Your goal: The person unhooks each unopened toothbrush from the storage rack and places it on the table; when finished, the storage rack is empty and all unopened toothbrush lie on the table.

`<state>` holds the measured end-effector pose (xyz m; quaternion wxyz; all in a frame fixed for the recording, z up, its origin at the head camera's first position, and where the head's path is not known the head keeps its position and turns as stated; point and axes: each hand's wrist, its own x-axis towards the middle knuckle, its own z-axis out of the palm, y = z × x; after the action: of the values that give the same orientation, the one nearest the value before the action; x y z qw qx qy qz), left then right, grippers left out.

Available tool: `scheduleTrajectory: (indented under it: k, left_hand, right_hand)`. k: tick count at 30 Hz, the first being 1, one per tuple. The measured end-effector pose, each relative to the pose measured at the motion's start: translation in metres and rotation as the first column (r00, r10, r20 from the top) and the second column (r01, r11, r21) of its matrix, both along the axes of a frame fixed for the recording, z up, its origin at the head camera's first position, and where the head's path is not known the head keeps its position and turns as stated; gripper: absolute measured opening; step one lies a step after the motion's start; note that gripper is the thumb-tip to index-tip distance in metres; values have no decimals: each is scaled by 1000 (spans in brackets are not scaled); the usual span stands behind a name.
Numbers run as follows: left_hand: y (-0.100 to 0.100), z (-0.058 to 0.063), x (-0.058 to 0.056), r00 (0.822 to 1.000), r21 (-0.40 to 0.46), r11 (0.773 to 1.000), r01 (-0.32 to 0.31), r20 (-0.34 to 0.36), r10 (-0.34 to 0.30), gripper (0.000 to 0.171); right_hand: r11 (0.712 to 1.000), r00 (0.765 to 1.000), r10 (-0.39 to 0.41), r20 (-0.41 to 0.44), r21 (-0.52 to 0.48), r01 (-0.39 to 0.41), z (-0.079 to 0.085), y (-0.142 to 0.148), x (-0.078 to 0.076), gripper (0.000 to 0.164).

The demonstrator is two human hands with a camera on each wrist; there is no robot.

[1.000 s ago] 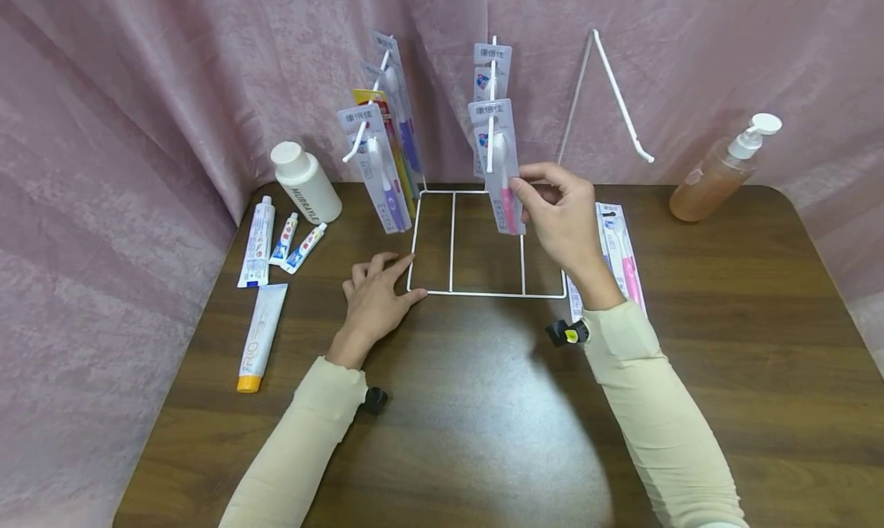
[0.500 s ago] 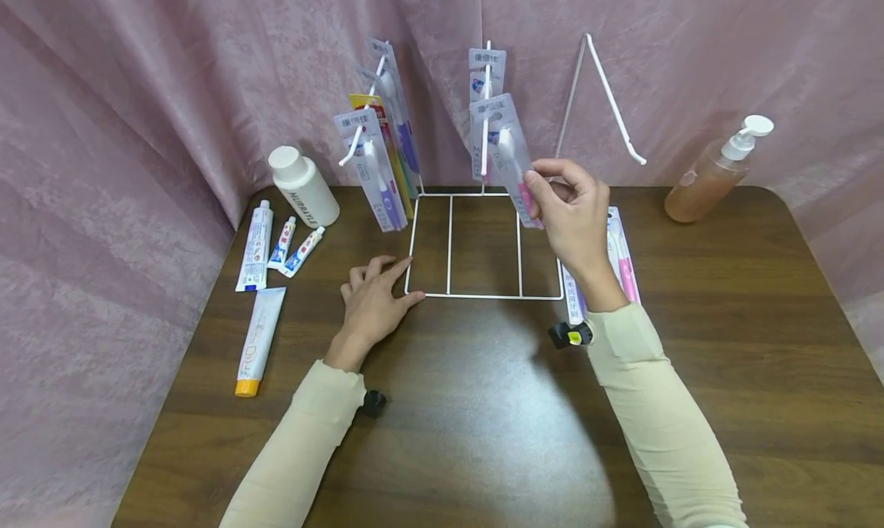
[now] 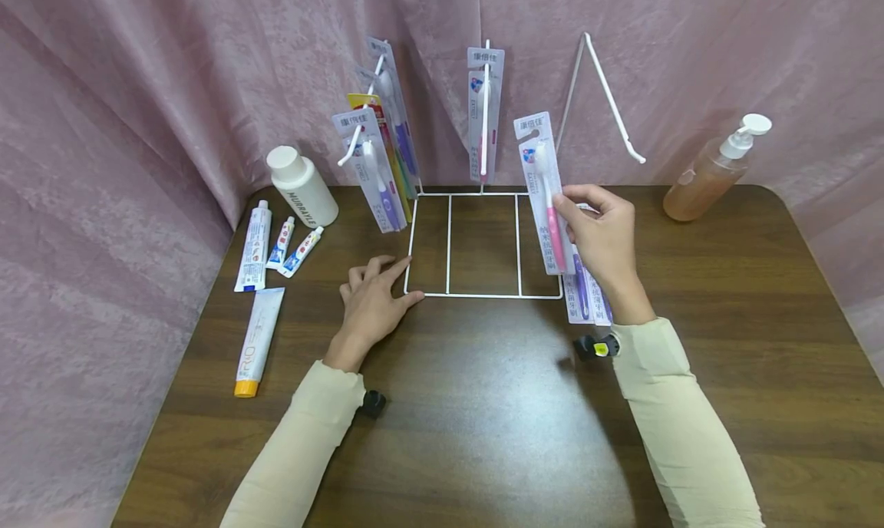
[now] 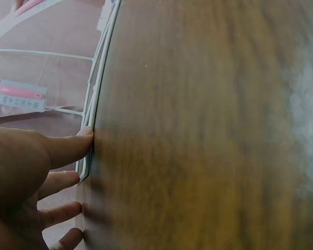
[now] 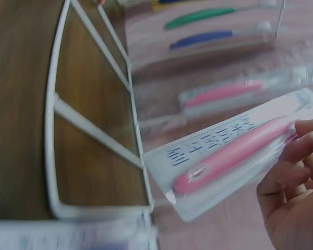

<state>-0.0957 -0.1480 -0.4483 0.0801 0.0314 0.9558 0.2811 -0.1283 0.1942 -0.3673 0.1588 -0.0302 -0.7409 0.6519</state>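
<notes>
Between thumb and fingers my right hand (image 3: 599, 232) pinches a packaged pink toothbrush (image 3: 541, 183) by the edge of its pack. The pack stands upright in the air, off every hook, right of the middle hook (image 3: 486, 90). In the right wrist view the pink handle (image 5: 235, 153) shows through clear plastic. My left hand (image 3: 375, 301) rests on the table with fingers spread, touching the front left corner of the white wire rack (image 3: 483, 296). In the left wrist view its thumb (image 4: 68, 148) lies against the rack's wire. Another pink toothbrush pack (image 3: 486, 148) hangs on the middle hook.
Several toothbrush packs (image 3: 373, 175) hang on the left hook; the right hook (image 3: 615, 102) carries none. More packs (image 3: 580, 301) lie under my right hand. At left are a white bottle (image 3: 304, 186) and several toothpaste tubes (image 3: 254, 248). A pump bottle (image 3: 711, 175) stands at right.
My right hand has drawn the front pink toothbrush pack off the middle hook and moved it right and toward me. My left hand stays at the rack's corner.
</notes>
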Motion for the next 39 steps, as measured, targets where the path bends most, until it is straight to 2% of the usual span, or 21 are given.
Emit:
scheduleTrajectory:
  k: [4,6,8,11,14,21,24,26,30,35,39]
  left_hand:
    - [1,5,1,1000,-11,1000,-3,7,3,72]
    - [2,7,2,1000,-13,1000,-6,8,6,72]
    - [2,8,4,1000,-22,1000,-3,8,3,72]
    - [1,7,6,1000,-18,1000,-11,19,11,73]
    - [0,4,9,999,-11,1000,-20,32,21,73]
    - [0,2,8,1000,-26,1000,-4,25,4,74]
    - [2,2,7,1000,-20,1000,-4,31,5,74]
    - [3,3,6,999,-24,1000,-1,32,1,74]
    - [4,5,6,999,-41,999,10,31,-8,75]
    - [1,3,2,1000,-17,1000,4,24,-3,75]
    - [1,3,2,1000,-14,1000,1,17,-1,74]
  right_hand:
    - [991,987,-71,143,119,54,-8,31,4,28]
    - [983,965,-112,239,170,72,-10,49,6,33]
    - [971,932,-139,336,229,63,-13,67,8,39]
    - [957,870,-159,467,289,20,-18,90,12,49]
    - [950,814,-161,557,312,-26,-23,107,16,56]
    - [966,696,-177,696,258,-12,-36,137,18,66]
    - [966,666,-184,723,258,-13,-42,142,17,68]
    - [965,655,-190,731,261,-12,-45,144,17,67]
    - [960,652,-210,729,282,-5,-49,143,18,67]
    - [920,669,-295,682,393,5,-52,142,18,61]
    - [890,663,-347,663,456,11,-54,140,18,58]
